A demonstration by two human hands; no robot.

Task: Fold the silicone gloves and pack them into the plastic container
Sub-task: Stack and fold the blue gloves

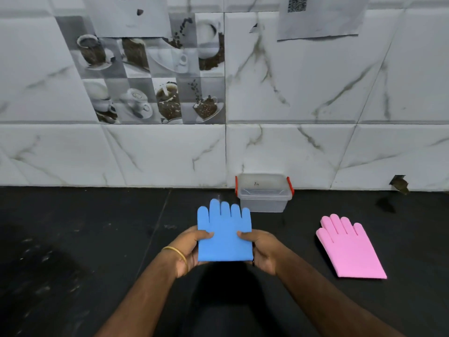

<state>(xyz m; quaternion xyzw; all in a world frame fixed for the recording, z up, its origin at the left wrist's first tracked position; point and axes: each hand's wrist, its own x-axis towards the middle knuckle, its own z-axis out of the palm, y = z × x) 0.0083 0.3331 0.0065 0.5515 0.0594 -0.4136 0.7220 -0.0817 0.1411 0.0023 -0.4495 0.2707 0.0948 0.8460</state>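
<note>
A blue silicone glove (224,229) is held up over the dark counter, fingers pointing away from me. My left hand (190,249) grips its left edge, thumb on top. My right hand (261,249) grips its right edge the same way. A pink silicone glove (349,248) lies flat on the counter to the right, fingers pointing towards the wall. A clear plastic container (264,194) with red side clips stands against the wall just beyond the blue glove, its lid on.
The counter (97,227) is black and ends at a white marble-tiled wall (315,93). A small dark hole or chip (399,184) shows at the wall's foot on the right.
</note>
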